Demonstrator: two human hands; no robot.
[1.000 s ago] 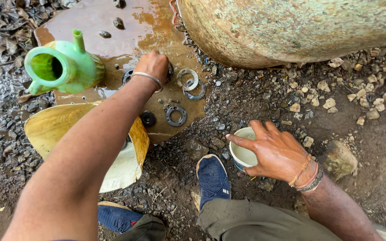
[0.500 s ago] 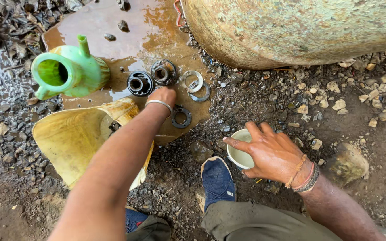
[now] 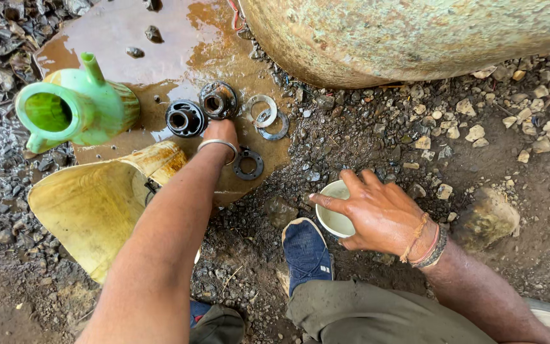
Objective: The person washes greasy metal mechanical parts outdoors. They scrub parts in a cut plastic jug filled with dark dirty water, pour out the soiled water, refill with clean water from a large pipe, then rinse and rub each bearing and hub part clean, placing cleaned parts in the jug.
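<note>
Your left hand (image 3: 221, 132) had pulled back from the dark bearings (image 3: 186, 118), its fingers hidden; your right hand (image 3: 380, 213) gripped the white cup (image 3: 333, 220) unchanged.

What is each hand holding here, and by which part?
Right hand grips a small white cup by its rim. Left hand reaches among round metal parts; its grip cannot be told.

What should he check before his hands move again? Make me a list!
1. Left hand close to the round black metal parts: ok.
2. Left hand gripping something: cannot tell.
3. Right hand holding the small white cup: ok.
4. Flat rings lying apart from the hand: ok.
5. Green jug upright: not ok, it lies on its side.
6. Ground dry: not ok, it is wet and muddy.
</note>
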